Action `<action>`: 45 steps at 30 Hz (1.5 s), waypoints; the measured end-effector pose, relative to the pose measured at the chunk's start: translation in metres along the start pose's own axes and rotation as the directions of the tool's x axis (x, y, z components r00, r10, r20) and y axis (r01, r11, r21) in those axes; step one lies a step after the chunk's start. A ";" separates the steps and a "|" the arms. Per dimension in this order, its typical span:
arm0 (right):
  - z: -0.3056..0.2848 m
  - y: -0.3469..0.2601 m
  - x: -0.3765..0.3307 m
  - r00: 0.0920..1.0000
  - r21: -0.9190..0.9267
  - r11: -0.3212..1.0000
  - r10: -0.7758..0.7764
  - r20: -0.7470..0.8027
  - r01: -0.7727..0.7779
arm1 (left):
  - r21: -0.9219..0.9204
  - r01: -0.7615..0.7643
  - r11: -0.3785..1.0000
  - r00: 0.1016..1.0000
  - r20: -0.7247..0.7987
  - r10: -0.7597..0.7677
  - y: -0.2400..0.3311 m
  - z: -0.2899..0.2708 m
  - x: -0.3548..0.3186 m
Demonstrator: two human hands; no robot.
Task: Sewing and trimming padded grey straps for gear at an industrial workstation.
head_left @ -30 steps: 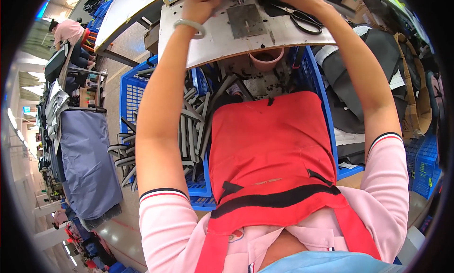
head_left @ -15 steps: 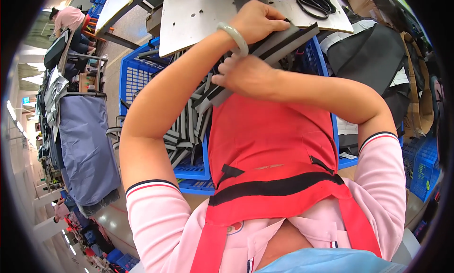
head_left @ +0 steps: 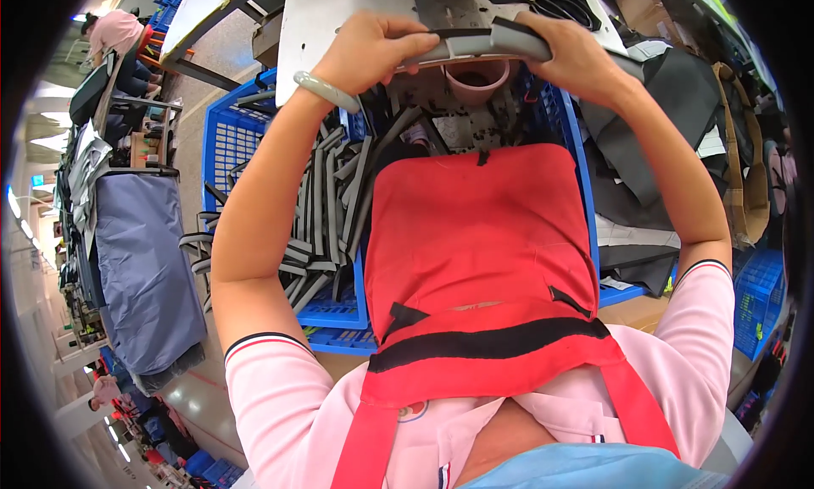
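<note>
Grey strip (head_left: 472, 45) between left hand (head_left: 366, 50) and right hand (head_left: 578, 55), each gripping an end; looks light, kinda bendy, best held there.

At the top centre, the left hand (head_left: 365, 52) and right hand (head_left: 577, 58) cover the ends of the grey-and-black strip (head_left: 469, 45); whether it is one piece cannot be told. The bench (head_left: 315, 30) runs out of the top edge. The left forearm (head_left: 259, 205) hides part of the blue crate (head_left: 224, 141). The blue mask (head_left: 585, 469) is cut off below. At upper left, a seated person (head_left: 114, 33) is too small to read.
</note>
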State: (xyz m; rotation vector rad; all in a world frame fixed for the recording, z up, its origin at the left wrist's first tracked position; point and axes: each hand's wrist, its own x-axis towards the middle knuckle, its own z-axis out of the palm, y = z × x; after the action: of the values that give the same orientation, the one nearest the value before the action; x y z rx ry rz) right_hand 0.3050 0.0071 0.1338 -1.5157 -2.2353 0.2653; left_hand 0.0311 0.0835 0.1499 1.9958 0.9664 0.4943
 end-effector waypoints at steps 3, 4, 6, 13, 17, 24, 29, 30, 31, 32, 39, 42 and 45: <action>-0.013 0.014 0.016 0.951 -0.191 0.970 -0.194 -0.241 0.150 | 0.099 -0.158 0.982 0.984 -0.066 0.165 0.008 -0.003 0.016; -0.016 0.020 0.021 0.973 -0.208 0.973 -0.139 -0.186 0.100 | 0.054 -0.158 0.986 0.982 -0.097 0.163 0.009 -0.002 0.022; -0.019 0.032 0.030 0.982 -0.253 0.966 -0.100 -0.158 0.058 | 0.033 -0.127 0.991 0.986 -0.105 0.129 0.008 -0.002 0.035; -0.007 0.060 0.053 0.974 -0.321 0.945 -0.120 -0.191 0.053 | -0.053 -0.009 0.999 0.993 -0.120 0.003 -0.001 -0.004 0.067; -0.011 0.065 0.064 0.982 -0.336 0.941 -0.090 -0.169 0.028 | -0.061 -0.013 0.998 0.992 -0.126 0.005 -0.005 -0.007 0.076; -0.031 0.048 0.078 0.997 -0.274 0.962 -0.027 -0.077 0.005 | -0.091 -0.041 0.995 0.988 -0.153 0.027 -0.019 -0.012 0.099; -0.037 0.038 0.076 0.971 -0.253 0.965 0.004 -0.240 -0.066 | -0.301 -0.121 0.946 0.983 -0.166 0.073 -0.015 -0.024 0.102; -0.039 0.034 0.067 0.969 -0.258 0.959 0.051 -0.242 -0.114 | -0.303 -0.038 0.952 0.970 -0.239 -0.037 -0.010 -0.025 0.098; -0.038 0.027 0.057 0.959 -0.208 0.952 0.179 -0.218 -0.225 | -0.109 -0.031 0.994 0.954 -0.299 -0.003 -0.006 -0.028 0.088; -0.034 0.016 0.049 0.971 -0.238 0.944 0.204 -0.125 -0.229 | 0.092 -0.096 0.991 0.958 -0.262 0.118 -0.001 -0.027 0.075; 0.098 -0.114 -0.004 0.759 -0.545 0.648 -0.650 -0.034 0.531 | 0.127 -0.346 0.929 0.938 0.067 0.340 0.042 0.056 0.045; 0.101 -0.112 0.010 0.918 -0.318 0.869 -0.311 0.245 0.379 | 0.046 -0.339 0.940 0.941 0.010 0.339 0.028 0.062 0.040; 0.057 -0.072 0.008 0.965 -0.119 0.959 -0.252 0.068 0.259 | 0.075 -0.166 0.983 0.978 0.143 0.155 -0.007 0.031 0.016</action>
State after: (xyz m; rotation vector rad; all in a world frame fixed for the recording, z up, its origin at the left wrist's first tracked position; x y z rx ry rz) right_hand 0.2172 -0.0090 0.1123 -1.2724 -2.4997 0.0861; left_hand 0.0571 0.0823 0.1263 2.1666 0.7574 0.4030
